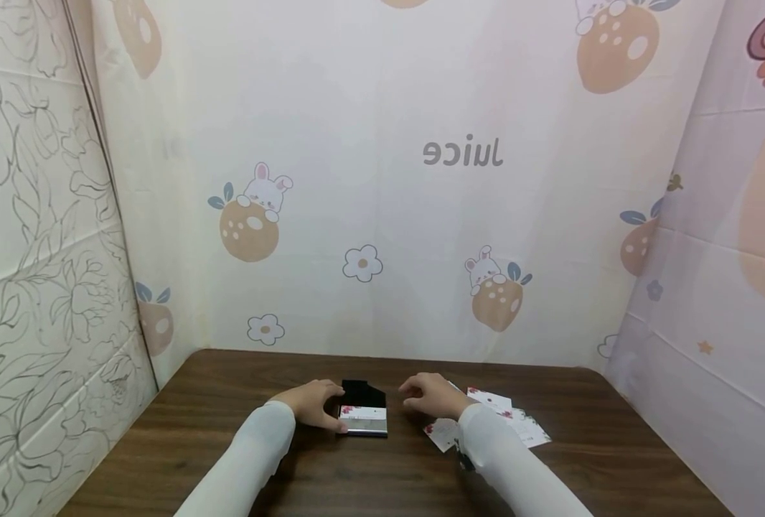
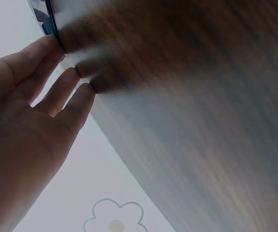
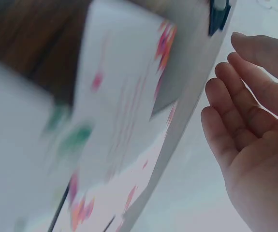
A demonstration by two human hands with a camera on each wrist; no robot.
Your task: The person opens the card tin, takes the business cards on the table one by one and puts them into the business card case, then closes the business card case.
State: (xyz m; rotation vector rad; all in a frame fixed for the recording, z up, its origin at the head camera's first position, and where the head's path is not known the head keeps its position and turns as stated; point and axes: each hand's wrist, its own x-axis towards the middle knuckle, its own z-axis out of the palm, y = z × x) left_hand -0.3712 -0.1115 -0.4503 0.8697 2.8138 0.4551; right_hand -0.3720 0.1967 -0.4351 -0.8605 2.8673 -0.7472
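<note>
A black card case (image 1: 364, 398) lies with its lid up on the table, and a white card with red flowers (image 1: 363, 413) shows in it. My left hand (image 1: 311, 402) holds the case at its left side, thumb at the near corner and fingers farther back. In the left wrist view, the fingertips (image 2: 83, 92) meet the table beside the case's dark edge (image 2: 51, 24). To the right of the case, my right hand (image 1: 435, 395) hovers with loosely curled fingers and nothing in them. Loose floral cards (image 1: 524, 429) lie under and beside the right forearm.
The brown wooden table (image 1: 331, 477) has rounded far corners. A printed curtain (image 1: 369, 179) hangs behind it, with more curtains on the left (image 1: 40, 251) and right (image 1: 699, 287). In the right wrist view, several cards (image 3: 119, 87) are spread and blurred.
</note>
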